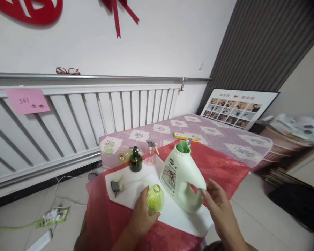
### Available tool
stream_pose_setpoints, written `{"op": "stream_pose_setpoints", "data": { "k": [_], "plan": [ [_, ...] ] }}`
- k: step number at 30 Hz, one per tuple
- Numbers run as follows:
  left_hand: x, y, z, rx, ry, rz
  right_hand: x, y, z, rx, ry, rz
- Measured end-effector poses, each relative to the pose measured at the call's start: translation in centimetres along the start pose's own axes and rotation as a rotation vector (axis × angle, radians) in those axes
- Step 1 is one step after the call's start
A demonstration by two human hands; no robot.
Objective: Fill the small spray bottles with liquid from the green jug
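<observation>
My left hand (141,216) is closed around a small yellow-green bottle (155,198) with no cap on, its mouth facing me. My right hand (218,204) is open, fingers apart, with the fingertips touching the handle of a large pale-green detergent jug (181,179). The jug stands upright and uncapped on a white cloth (136,184). A grey and green spray head (116,186) lies loose on the cloth to the left.
On the red-covered table (225,167) behind stand a dark green pump bottle (135,160), a pink spray bottle (150,155), a yellowish bottle (124,156) and a small green cup (109,149). A yellow flat object (185,136) lies further back. A white railing runs along the wall.
</observation>
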State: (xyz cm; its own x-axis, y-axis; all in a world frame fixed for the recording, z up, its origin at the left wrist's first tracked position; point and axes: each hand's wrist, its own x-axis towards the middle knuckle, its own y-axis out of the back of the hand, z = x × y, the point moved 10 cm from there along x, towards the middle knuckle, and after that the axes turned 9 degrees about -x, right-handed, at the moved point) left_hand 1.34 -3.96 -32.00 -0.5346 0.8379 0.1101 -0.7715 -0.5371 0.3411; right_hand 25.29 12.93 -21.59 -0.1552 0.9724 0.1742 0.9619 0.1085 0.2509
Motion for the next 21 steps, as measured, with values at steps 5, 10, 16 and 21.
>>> {"op": "stream_pose_setpoints", "data": {
  "k": [5,10,16,21],
  "plan": [
    [-0.1,-0.3,0.4,0.035,-0.026,-0.011,0.8,-2.1,0.9,-0.147,-0.022,-0.097],
    [-0.1,0.4,0.2,0.012,-0.074,0.075,1.3,-2.7,1.7,-0.171,-0.056,-0.121],
    [-0.1,2.0,0.0,0.086,-0.107,0.255,2.3,-3.0,1.2,-0.171,-0.034,-0.136],
    [0.2,1.7,0.1,0.173,-0.090,0.225,2.4,-3.0,0.5,-0.185,-0.016,-0.130]
  ]
}}
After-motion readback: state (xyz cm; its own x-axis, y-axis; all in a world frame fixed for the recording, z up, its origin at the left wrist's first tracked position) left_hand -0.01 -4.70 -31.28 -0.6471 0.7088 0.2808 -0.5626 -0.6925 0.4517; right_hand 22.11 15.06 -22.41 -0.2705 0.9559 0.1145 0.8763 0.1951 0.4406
